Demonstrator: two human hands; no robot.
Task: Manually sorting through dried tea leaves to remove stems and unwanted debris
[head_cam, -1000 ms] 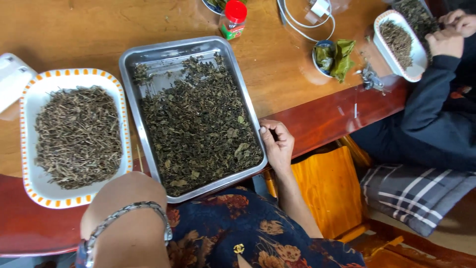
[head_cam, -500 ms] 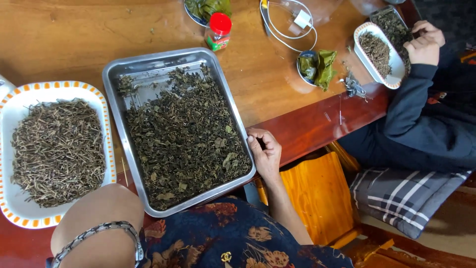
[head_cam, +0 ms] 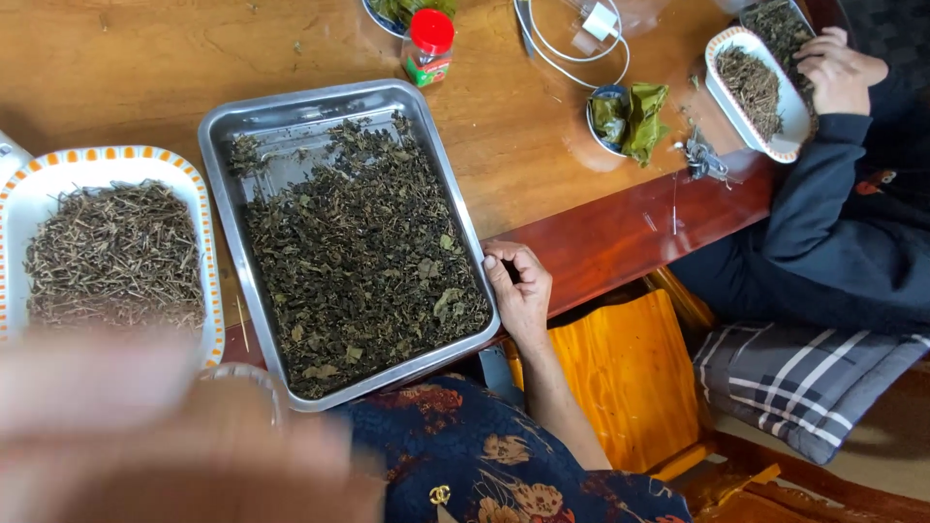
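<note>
Your right hand [head_cam: 520,291]: grip curled loosely against the right rim of the steel tray [head_cam: 221,165], fingers touching, not clamped. Tray w/ dried leaves sits centre on the wooden table [head_cam: 116,68]. Your left hand [head_cam: 145,436]: blurred, near left, grip state can't be told. White dish of stems [head_cam: 199,194] lies left, partly cut off.

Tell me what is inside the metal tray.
The metal tray holds a loose layer of dark dried leaves. Bare metal shows at its far-left corner; elsewhere the leaves cover the bottom. The right hand rests at its right rim.
</note>
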